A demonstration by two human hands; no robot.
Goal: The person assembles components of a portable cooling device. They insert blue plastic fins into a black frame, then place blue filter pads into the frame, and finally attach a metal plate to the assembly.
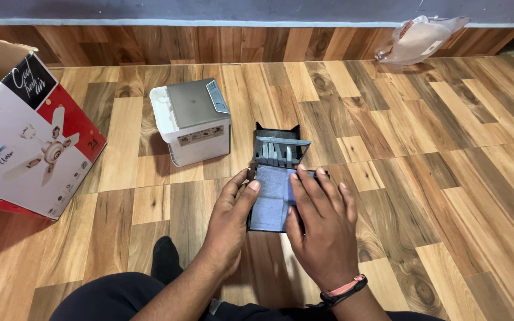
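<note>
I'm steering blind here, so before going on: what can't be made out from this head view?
- Lower part of the open black tool case: covered by the left hand and right hand.
- Grey tools in its rack: too small to identify.
- Red and white cardboard box: cut by the left edge.
- Clear plastic bag: contents unclear.

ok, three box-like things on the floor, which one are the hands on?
The flat black case with the blue cloth, centre. Left hand and right hand both rest on it. The white cube and the fan carton sit untouched.

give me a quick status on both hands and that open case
Left hand flat on edge of open black case. Right hand pressing its blue-grey pad. White box nearby, clear of hands.
</note>
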